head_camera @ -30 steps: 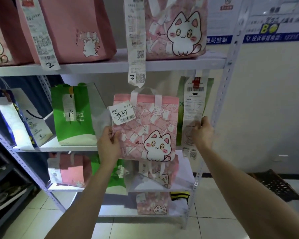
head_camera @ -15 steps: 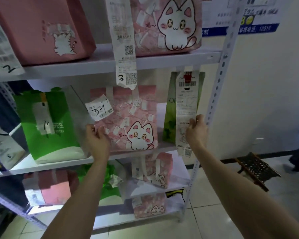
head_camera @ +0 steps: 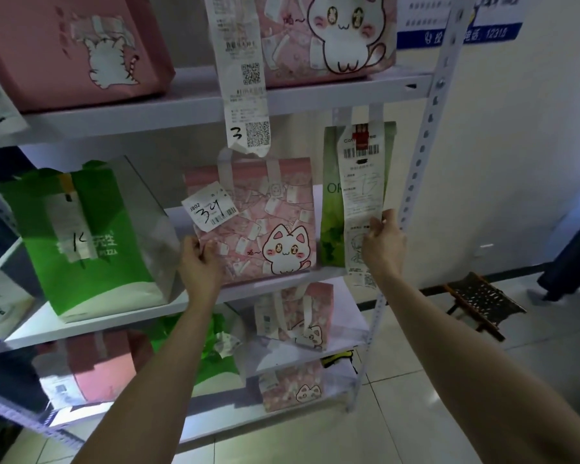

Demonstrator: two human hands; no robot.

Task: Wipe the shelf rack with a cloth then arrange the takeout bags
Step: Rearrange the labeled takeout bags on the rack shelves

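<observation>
Arms raised mid-frame, our left hand [head_camera: 200,267] grips a lower corner of the pink bag [head_camera: 258,216]; our right hand [head_camera: 384,244] pinches the receipt [head_camera: 360,192] on the neighbouring green bag [head_camera: 330,229].

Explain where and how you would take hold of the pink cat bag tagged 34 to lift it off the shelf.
Take the two white handle straps at the top of the pink cat bag, reaching in from the open front. It stands upright with straps raised, and the green pizza bag and tall green bag flank it. The left hand grips only its lower left edge.
</observation>
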